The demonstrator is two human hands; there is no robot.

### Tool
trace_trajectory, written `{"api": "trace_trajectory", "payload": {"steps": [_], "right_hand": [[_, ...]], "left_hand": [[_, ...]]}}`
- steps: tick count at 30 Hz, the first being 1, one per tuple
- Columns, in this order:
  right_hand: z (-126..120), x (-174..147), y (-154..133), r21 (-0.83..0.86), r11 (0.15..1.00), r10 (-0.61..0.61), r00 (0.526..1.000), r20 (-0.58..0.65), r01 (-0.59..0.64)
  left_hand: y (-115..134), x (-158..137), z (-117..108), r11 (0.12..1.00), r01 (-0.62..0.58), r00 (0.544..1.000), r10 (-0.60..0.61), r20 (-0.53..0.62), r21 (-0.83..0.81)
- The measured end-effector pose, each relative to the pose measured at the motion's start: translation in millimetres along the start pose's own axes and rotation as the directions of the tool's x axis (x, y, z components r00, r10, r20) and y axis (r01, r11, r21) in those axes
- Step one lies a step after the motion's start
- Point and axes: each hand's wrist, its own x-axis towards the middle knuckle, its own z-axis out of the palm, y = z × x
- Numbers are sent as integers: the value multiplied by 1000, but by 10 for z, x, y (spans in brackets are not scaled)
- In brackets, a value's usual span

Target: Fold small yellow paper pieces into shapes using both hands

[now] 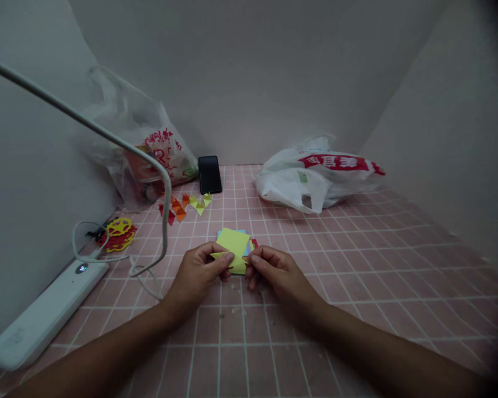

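Observation:
Between my two hands is a small folded piece of yellow paper (235, 260), pointed at its left end. My left hand (205, 264) pinches its left part between thumb and fingers. The fingertips of my right hand (271, 266) are closed on its right end. Just behind and below it lies a stack of coloured paper squares (233, 239), yellow on top, with blue, purple and red edges showing. Farther back on the left are several small folded paper shapes, among them a yellow one (198, 207), an orange one (178, 210) and a red one (168, 214).
A black phone (209, 174) lies at the back. Plastic bags stand at the back left (170, 152) and back right (294, 177). A white power strip (45, 315) and a grey cable (165, 221) are at left, near yellow and red cut-out shapes (119, 235). Pink tiled surface (232, 354) underneath.

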Motion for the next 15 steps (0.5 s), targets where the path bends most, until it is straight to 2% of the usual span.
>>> {"api": "trace_trajectory", "payload": {"steps": [5,15], "right_hand": [[18,-10,-8,-45,999,21,1000,17,-20],[33,-43,-70,-105,993,43,999,-32,-46]], "left_hand": [[4,-11,22,1000,18,1000,-18,20,7],[-30,5,13,994,112,981,-110,163,-1]]}}
